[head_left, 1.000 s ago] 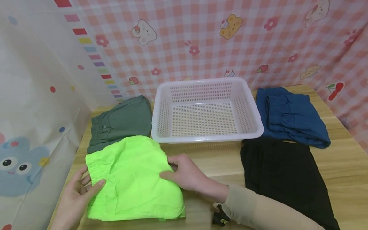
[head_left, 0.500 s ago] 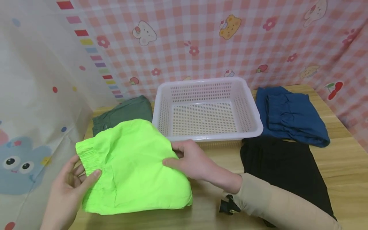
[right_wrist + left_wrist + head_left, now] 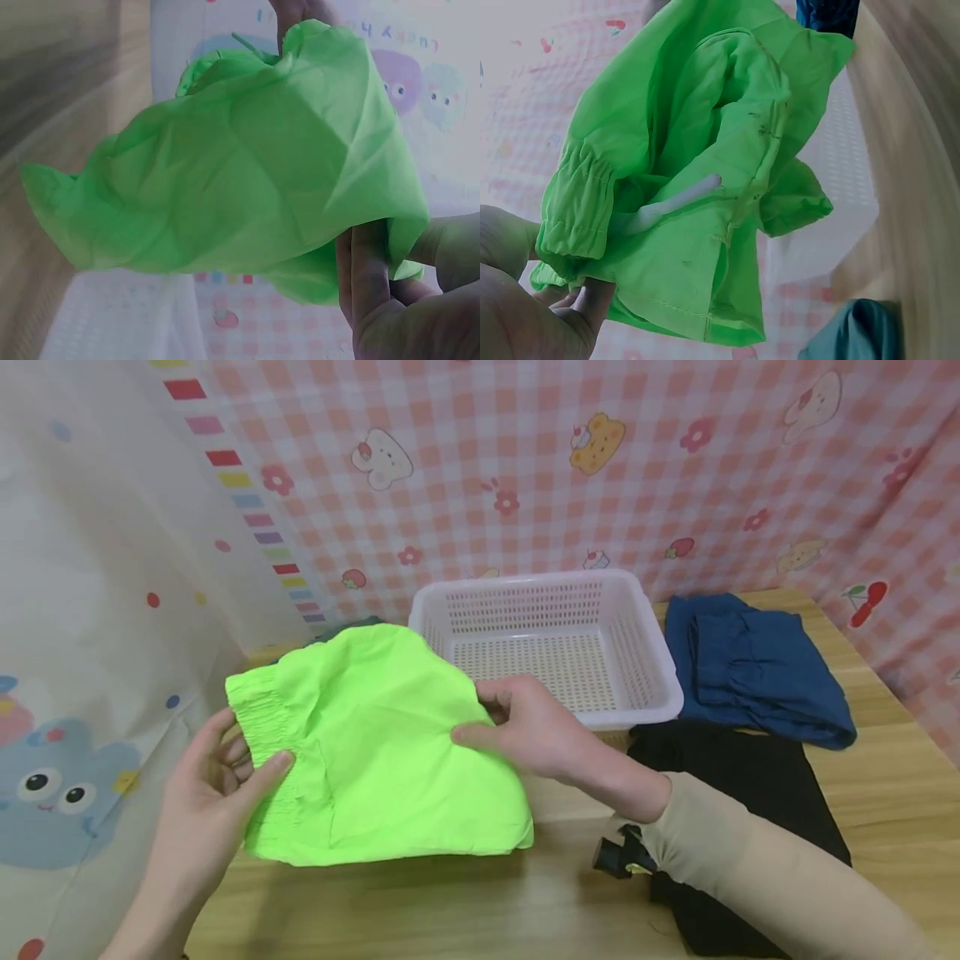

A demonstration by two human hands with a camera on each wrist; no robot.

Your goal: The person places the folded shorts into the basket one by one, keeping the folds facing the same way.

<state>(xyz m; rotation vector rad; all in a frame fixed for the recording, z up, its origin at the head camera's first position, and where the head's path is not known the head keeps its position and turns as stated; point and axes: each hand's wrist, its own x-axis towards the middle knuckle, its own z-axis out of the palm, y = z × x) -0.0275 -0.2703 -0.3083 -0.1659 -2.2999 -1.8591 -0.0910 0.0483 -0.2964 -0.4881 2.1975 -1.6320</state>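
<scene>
Folded neon green shorts [image 3: 397,760] hang above the table in the head view, held between both hands. The left hand [image 3: 213,793] pinches the gathered waistband at their left, thumb on top and fingers behind. At the right edge the right hand [image 3: 532,727] grips the cloth, its thumb on the upper face. From below, the left wrist view shows the green cloth [image 3: 682,247] with a pale cord end poking out beside the left hand [image 3: 540,300]. In the right wrist view the fingers of the right hand [image 3: 397,300] lie under the cloth [image 3: 247,165].
Behind the shorts stands a white perforated basket [image 3: 660,693] with nothing in it. Folded blue clothing [image 3: 765,668] lies right of it, and black clothing [image 3: 735,777] lies nearer, partly under the right forearm. Dark green clothing [image 3: 341,629] shows only slightly behind the shorts.
Both hands have lifted the neon green shorts off the table and moved them up and to the right, covering most of the dark green clothing and the basket's front left corner.
</scene>
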